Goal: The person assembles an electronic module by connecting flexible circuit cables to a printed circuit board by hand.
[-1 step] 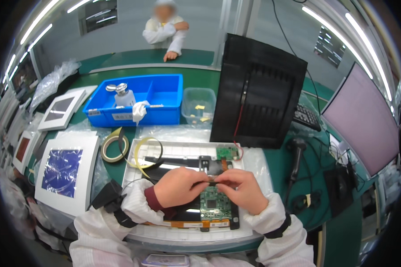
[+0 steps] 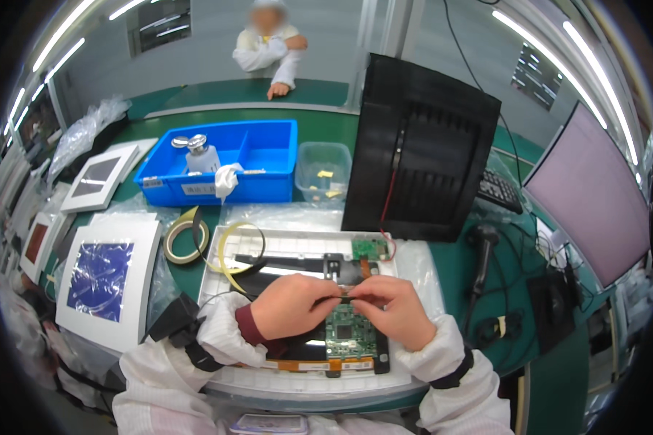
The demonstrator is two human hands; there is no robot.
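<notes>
A green circuit board [image 2: 352,333] is fixed on a black panel [image 2: 297,349], which lies in a white housing [image 2: 308,380] in front of me. My left hand [image 2: 290,304] and my right hand [image 2: 395,308] meet over the board's far edge. Thumb and fingers of each hand are pinched together, their tips nearly touching. Whatever small part sits between the fingertips is too hidden to name. An orange flat strip [image 2: 290,365] runs along the panel's near edge. Beyond my fingers, a smaller green board [image 2: 370,249] sits at the housing's far right corner, with a red wire attached.
Behind the housing stand a blue divided bin [image 2: 268,185] with a pump bottle [image 2: 202,156], a clear tub [image 2: 324,170] and an upright black cover [image 2: 424,145]. Tape [image 2: 186,241] and a white framed screen [image 2: 109,283] lie left; a scanner [image 2: 480,261] and monitor [image 2: 591,188] stand right. Another person [image 2: 268,51] faces me.
</notes>
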